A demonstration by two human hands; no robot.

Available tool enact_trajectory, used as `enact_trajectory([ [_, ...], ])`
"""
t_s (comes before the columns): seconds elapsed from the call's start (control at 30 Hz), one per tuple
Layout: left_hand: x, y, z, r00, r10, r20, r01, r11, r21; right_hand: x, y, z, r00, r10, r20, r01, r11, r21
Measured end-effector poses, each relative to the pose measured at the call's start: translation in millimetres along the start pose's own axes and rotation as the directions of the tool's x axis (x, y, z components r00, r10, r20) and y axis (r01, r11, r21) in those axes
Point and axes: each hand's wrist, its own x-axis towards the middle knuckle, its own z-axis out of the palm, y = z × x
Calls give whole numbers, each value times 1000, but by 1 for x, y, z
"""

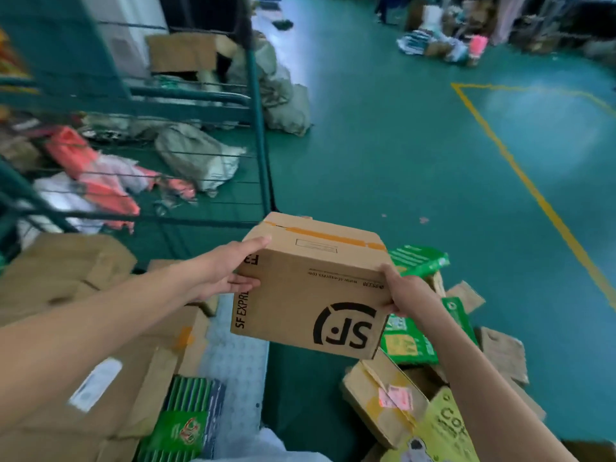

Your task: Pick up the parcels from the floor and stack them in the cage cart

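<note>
While I carry the brown box (310, 288) up off the floor (416, 161), my left hand (230, 268) lies flat against its left side with fingers straight, and my right hand (405, 290) curls around its right edge. Below it, loose parcels (410, 341) are heaped on the floor. Further out to the left stands the cage cart (260, 151). I judge it best to keep the box level, press evenly, and clear the wire frame before setting it down.
</note>
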Motion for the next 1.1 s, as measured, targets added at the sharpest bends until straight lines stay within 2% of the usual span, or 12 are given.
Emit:
enact_trajectory([
  [0.2, -11, -45, -114, 983, -65, -169, 31, 980, -196, 26, -128, 62, 958, -239, 158, 278, 906, -319],
  [0.37, -20, -81, -175, 953, -131, -274, 30, 938, -345, 42, -207, 111, 903, -288, 319, 407, 810, -423],
  [0.47, -28, -104, -199, 936, -167, -310, 23, 907, -419, 53, -244, 139, 895, -287, 340, 403, 846, -348],
  [0.57, -34, -122, -221, 920, -190, -343, -2, 873, -488, 61, -275, 162, 911, -208, 356, 290, 937, -195],
  [0.73, -32, -146, -239, 883, -248, -399, -33, 815, -579, 73, -318, 190, 854, -291, 432, 400, 898, -186],
  [0.9, -8, -165, -246, 849, -339, -404, -33, 730, -682, 107, -348, 219, 835, -223, 503, 336, 931, -144],
  [1.1, 49, -168, -251, 776, -472, -417, -29, 635, -772, 164, -387, 255, 772, -196, 605, 298, 952, -70],
])
